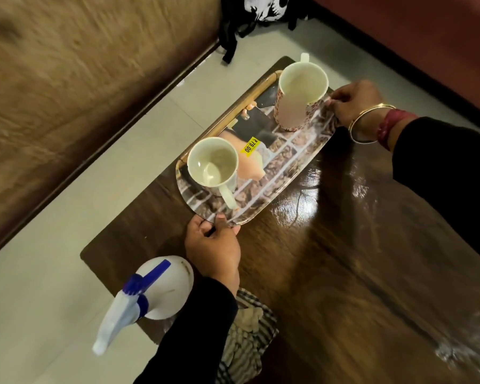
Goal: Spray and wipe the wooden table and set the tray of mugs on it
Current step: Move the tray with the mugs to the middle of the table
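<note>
Spray bottle [161, 289] nearest, at table's [330, 273] near-left corner. Tray [286, 159] with two mugs [212, 163] along far-left edge, lengthwise between hands: left hand [212, 249] pinches near end, right hand [355, 105] far end.

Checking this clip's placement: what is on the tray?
Two empty white mugs and a yellow price sticker sit on the tray; the mugs hide its print beneath.

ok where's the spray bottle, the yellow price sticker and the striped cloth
spray bottle [168, 286]: head view, on its white body
yellow price sticker [250, 145]: head view, middle of the sticker on the tray
striped cloth [250, 336]: head view, on its crumpled folds
</note>
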{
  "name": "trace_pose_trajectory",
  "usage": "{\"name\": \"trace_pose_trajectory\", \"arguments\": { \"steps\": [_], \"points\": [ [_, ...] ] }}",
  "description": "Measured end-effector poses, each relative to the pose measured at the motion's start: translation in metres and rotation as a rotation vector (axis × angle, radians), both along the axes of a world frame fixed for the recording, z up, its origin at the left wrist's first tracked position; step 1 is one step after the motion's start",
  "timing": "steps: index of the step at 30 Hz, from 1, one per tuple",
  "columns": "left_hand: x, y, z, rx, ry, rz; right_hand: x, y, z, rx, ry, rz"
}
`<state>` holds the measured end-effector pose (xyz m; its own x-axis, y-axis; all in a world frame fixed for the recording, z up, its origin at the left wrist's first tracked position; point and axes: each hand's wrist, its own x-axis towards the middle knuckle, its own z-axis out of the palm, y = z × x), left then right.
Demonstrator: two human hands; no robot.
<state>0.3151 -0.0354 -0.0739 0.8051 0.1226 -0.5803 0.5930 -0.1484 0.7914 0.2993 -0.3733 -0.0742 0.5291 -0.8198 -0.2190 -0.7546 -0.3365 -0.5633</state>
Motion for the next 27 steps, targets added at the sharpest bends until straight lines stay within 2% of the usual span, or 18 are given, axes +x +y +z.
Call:
{"name": "trace_pose_trajectory", "arguments": {
  "steps": [5, 12, 19, 27],
  "points": [
    [-0.012, 0.007, 0.003, 0.041, -0.04, -0.133, -0.062, 0.008, -0.007, 0.07, -0.047, -0.152],
    [-0.048, 0.0, 0.01, 0.049, -0.105, -0.441, -0.217, 0.044, -0.012, 0.143, -0.148, -0.486],
    [-0.083, -0.011, 0.008, 0.038, -0.022, -0.781, -0.361, 0.131, -0.014, 0.246, -0.33, -0.874],
    [-0.126, -0.031, 0.008, 0.038, -0.028, -1.141, -0.462, 0.241, -0.023, 0.241, -0.436, -1.197]
  ]
}}
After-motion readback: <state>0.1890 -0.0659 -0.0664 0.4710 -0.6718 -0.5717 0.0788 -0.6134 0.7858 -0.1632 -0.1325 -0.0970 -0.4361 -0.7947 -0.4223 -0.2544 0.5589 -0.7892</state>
